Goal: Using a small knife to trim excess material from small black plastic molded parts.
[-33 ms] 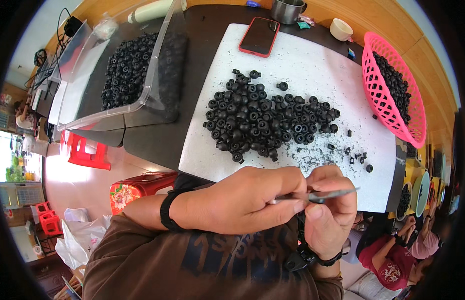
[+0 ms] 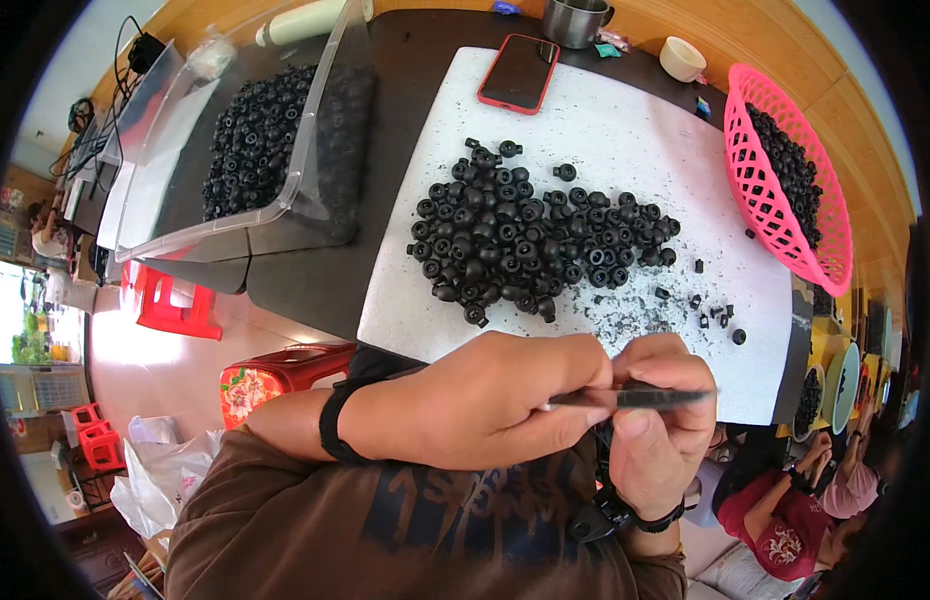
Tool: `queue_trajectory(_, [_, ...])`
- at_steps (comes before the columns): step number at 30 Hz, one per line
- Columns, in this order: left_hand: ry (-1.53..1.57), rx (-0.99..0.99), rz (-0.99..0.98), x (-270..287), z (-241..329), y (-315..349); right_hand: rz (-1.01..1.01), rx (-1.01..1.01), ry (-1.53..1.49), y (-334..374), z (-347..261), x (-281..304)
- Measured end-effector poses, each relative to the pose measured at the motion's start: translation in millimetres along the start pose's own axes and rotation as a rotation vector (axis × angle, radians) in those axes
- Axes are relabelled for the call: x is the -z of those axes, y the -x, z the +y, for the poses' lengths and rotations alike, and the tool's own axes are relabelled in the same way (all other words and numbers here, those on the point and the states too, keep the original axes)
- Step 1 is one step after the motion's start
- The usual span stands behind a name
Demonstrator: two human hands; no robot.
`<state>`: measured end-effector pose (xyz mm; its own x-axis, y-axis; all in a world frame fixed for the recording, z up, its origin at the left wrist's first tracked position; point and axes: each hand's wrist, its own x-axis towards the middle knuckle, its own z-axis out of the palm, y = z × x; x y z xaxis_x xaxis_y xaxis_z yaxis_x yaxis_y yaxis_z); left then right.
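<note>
My left hand [image 2: 495,395] reaches in from the left, closed in a pinch around a thin knife [image 2: 660,399]. Its dark, narrow blade points right and lies across the fingers of my right hand [image 2: 670,425]. Those fingers are curled around a small black part [image 2: 640,384], mostly hidden behind the blade and fingertips. Just beyond both hands, a heap of round black parts with hollow ends [image 2: 515,235] lies on a white foam sheet [image 2: 415,310]. Black shavings [image 2: 625,318] and a few small cut-off bits [image 2: 704,320] are scattered near my right hand.
A clear plastic bin [image 2: 285,205] of black parts stands at the left; a pink basket [image 2: 737,190] holds more at the right. Along the back are a red-edged phone [image 2: 519,74], a metal mug [image 2: 575,22] and a cream cup [image 2: 682,60]. People sit at the lower right.
The knife blade has tipped from slanting up to the right to nearly level, and its face looks darker. Both hands stay in almost the same place.
</note>
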<state>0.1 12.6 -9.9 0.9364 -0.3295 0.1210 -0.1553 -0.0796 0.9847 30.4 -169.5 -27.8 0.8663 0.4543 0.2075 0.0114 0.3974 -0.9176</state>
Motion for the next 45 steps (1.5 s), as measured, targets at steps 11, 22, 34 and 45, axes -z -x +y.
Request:
queue_trajectory(11, [-0.551, -0.315, 0.132, -5.9, -7.1, 0.9, 0.114, -0.013, -0.158, 10.3, 0.3, -3.6])
queue_trajectory(22, [-0.607, -0.268, 0.104, -2.5, -4.1, 1.6, 0.075, 0.023, -0.033, 7.6, 0.9, -5.9])
queue_trajectory(34, [-0.65, -0.063, 0.102, -7.5, -10.6, 2.3, -0.313, 0.005, -0.096, -6.4, -16.6, -11.6])
queue_trajectory(45, [-0.301, 0.125, 0.114, 1.4, 5.8, 0.8, 0.063, 0.004, -0.154, 19.8, 4.6, 3.1])
